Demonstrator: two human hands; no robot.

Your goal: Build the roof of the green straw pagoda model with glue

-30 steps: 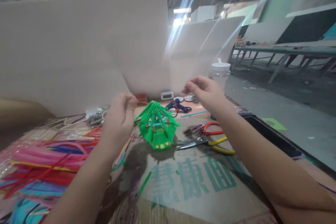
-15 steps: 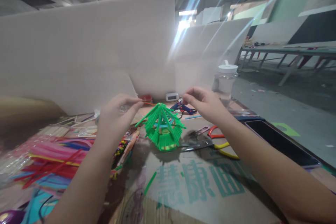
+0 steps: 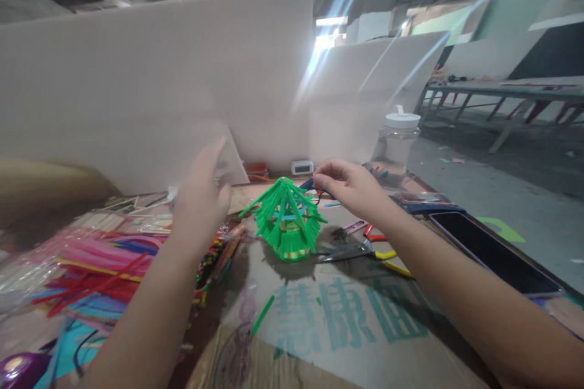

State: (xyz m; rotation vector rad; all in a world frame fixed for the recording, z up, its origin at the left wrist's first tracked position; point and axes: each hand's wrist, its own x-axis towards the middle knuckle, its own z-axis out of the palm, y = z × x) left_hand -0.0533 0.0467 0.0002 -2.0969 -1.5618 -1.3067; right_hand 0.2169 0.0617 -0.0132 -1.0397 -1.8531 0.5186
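A green pavilion-like model (image 3: 289, 222) of fuzzy stems, with a pointed roof, stands upright on the cardboard-covered table (image 3: 319, 352). My left hand (image 3: 207, 185) is raised to its left, touching nothing visible; its fingers are apart, though smeared by motion. Right of the roof, my right hand (image 3: 340, 179) has thumb and fingertips pinched together near the blue glue gun (image 3: 308, 184); anything between them is too small to make out. Scissors (image 3: 351, 252) with red and yellow handles lie below my right hand. A short green stem piece (image 3: 263, 315) lies in front of the model.
Colourful fuzzy stems (image 3: 104, 261) are piled on the left. A clear bottle (image 3: 399, 143) with a white lid stands at the back right, and a phone (image 3: 495, 252) lies nearer. White boards (image 3: 159, 85) rise behind, with a small white clock (image 3: 302, 167) at their foot.
My left hand has lifted and its fingers have come apart from a pinch. My right hand has moved slightly down, still pinched. The view has shifted a little.
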